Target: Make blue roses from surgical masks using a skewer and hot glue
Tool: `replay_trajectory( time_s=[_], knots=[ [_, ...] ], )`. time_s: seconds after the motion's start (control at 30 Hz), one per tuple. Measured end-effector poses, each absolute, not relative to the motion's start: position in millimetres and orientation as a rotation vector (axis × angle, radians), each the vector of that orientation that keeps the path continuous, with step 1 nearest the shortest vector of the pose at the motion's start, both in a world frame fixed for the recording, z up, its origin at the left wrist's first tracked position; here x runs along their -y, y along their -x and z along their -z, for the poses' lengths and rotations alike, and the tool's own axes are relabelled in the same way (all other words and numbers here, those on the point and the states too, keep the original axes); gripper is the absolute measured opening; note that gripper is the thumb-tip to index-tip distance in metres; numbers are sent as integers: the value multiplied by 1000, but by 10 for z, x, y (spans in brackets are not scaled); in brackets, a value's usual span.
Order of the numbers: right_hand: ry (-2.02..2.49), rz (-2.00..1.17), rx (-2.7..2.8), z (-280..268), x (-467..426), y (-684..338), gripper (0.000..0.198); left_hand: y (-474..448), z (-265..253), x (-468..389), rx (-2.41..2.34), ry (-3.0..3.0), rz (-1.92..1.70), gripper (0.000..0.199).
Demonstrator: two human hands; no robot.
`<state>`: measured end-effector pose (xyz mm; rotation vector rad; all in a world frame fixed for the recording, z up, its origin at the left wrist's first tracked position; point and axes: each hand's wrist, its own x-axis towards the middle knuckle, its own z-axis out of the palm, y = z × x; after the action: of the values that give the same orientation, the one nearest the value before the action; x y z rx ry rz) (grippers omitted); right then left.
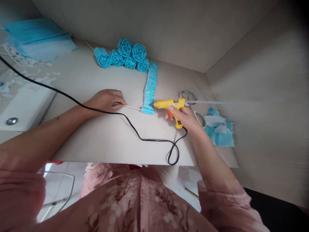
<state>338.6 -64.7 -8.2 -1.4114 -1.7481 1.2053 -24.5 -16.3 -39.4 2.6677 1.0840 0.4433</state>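
Note:
Between the fingertips of my left hand [108, 100] is a thin wooden stick [132, 107], its far end at the lower end of a ruffled blue strip [151, 85]. The strip lies lengthwise on the table, its near end folded around or against the stick tip. My right hand [184, 117] is closed around a yellow glue gun [169, 104] with an orange trigger. The nozzle points left and meets the strip's edge near the stick; whether it touches, I cannot tell. A clear glue stick [205, 102] juts from the gun's back.
Several blue rolled flowers [130, 53] sit against the back wall. Blue face masks [41, 38] are piled at the far left, above a white power bank [26, 104]. The black cord [96, 111] crosses my left forearm. A tape roll [200, 119] and blue scraps [219, 130] lie at right.

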Motion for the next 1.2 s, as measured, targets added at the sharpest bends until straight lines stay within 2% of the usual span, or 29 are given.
replay_trajectory(
  time_s=[0.37,0.63,1.2],
  knots=[
    [1407,-1188,1786,108,647,-3353,57,250,390,149,-1097,-2645,-413,33],
    [1509,-980,1993,15,658,-3504,57,259,389,149,-1079,-2606,-454,32],
    [1405,-1046,1926,126,646,-3438,59,263,386,152,-1069,-2613,-470,33]
  ],
)
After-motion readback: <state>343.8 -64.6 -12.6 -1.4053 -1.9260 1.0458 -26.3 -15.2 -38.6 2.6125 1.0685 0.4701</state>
